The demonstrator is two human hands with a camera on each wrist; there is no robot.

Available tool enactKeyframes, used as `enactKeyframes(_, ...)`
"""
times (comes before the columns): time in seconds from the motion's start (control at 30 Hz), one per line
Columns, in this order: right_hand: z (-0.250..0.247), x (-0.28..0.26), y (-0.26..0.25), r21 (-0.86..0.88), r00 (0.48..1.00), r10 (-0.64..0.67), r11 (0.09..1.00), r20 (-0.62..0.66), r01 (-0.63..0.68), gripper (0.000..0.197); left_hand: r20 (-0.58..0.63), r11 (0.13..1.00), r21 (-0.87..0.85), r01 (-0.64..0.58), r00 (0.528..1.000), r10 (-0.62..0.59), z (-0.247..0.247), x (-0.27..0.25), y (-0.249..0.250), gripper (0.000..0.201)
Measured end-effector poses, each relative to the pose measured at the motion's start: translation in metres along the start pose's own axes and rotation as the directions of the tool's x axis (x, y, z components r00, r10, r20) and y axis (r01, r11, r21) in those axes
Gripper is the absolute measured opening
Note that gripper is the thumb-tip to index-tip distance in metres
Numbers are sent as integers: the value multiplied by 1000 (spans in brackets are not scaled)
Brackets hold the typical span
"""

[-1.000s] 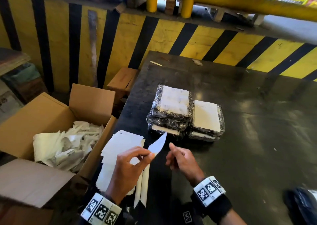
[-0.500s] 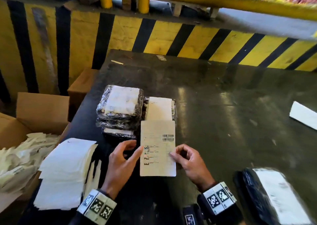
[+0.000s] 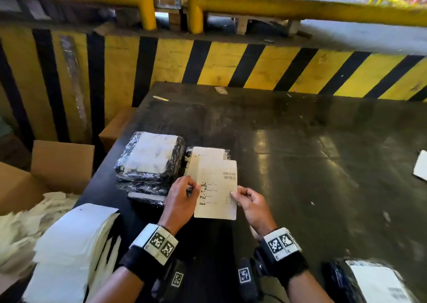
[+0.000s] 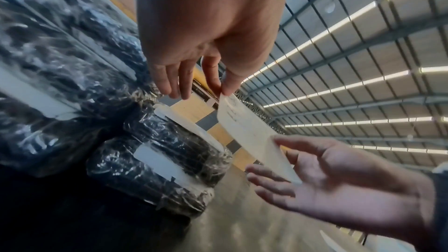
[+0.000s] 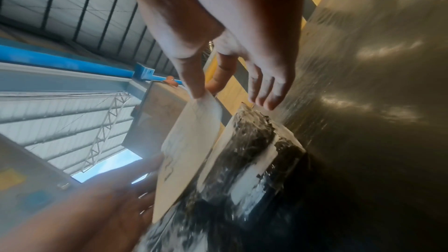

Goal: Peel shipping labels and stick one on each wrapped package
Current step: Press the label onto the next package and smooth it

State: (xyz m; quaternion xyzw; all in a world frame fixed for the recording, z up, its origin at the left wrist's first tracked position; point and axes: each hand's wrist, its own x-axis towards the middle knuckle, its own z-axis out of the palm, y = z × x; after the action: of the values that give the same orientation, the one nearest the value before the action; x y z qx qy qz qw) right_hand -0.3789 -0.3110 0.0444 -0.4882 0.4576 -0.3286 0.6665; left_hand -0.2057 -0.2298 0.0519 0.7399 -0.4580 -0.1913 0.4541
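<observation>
A printed shipping label (image 3: pixel 216 189) hangs face up between my two hands, just above the table and over the near edge of the right stack of black film-wrapped packages (image 3: pixel 208 151). My left hand (image 3: pixel 195 186) pinches its left edge with thumb and forefinger. My right hand (image 3: pixel 233 195) pinches its right edge. The taller left stack of packages (image 3: pixel 150 157) has a white label on top. In the left wrist view the label (image 4: pixel 252 133) stretches from my left fingertips (image 4: pixel 226 88) to the right hand (image 4: pixel 339 179). In the right wrist view the label (image 5: pixel 189 147) hovers over a package (image 5: pixel 249 160).
A pile of blank label sheets (image 3: pixel 74 245) lies at the table's near left. An open cardboard box (image 3: pixel 60 164) with crumpled backing papers stands left of the dark table (image 3: pixel 300 164). Another wrapped package (image 3: pixel 374 282) lies at near right, a white sheet (image 3: pixel 420 166) at far right.
One second ago only my left hand held the label, edge-on. Since then the right hand has taken its other edge, and both have carried it flat, forward over the right stack.
</observation>
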Motion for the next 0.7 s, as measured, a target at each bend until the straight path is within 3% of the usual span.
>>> enactKeyframes(0.1,2,24,-6,-1,999,44,999,15,-44,8,43,976,218,-10,999,1,14,20,-4,10)
enactKeyframes(0.23,2,36,2,-99,998,52,994,17,-50,9,141,919,387,68,981,-132,27,22,-5,15)
enactKeyframes(0.3,-2,33,3,-82,998,60,995,23,-58,9,117,928,364,77,985,-127,31,20,-2,6)
enactKeyframes(0.53,-26,28,-5,-110,998,55,993,18,-53,11,72,946,321,53,994,-80,44,3,3,11)
enactKeyframes(0.7,-18,36,-18,-195,999,-41,980,-31,35,11,-72,968,246,48,997,-31,37,15,13,15)
